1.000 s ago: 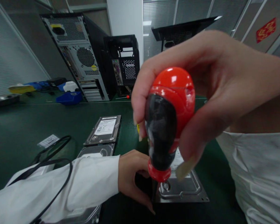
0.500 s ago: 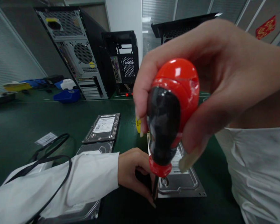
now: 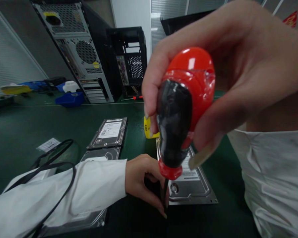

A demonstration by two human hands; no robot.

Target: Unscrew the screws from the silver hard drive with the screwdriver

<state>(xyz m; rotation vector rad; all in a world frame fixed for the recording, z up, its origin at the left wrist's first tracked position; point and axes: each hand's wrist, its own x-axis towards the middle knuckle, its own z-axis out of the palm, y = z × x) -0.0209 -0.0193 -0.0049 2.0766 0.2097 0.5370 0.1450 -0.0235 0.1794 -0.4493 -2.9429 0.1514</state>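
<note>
My right hand is wrapped round the red and black handle of a screwdriver, held close to the camera. Its thin dark shaft points down beside the left edge of a hard drive, which lies label up on the table. Low at that edge, my left hand is closed in a pinch around the lower shaft. Whatever lies between its fingertips is too dark and covered to make out. The screwdriver's tip is hidden too. Part of the drive is behind the handle and my right hand.
Two more hard drives lie left of centre on the green table, and my left sleeve covers another. Black cable loops cross that sleeve. A yellow object sits behind the work. Computer cases and a blue tray stand farther back.
The view has shifted a little, and the screwdriver handle sits slightly higher in it. More of the yellow object shows. Both hands keep nearly the same hold.
</note>
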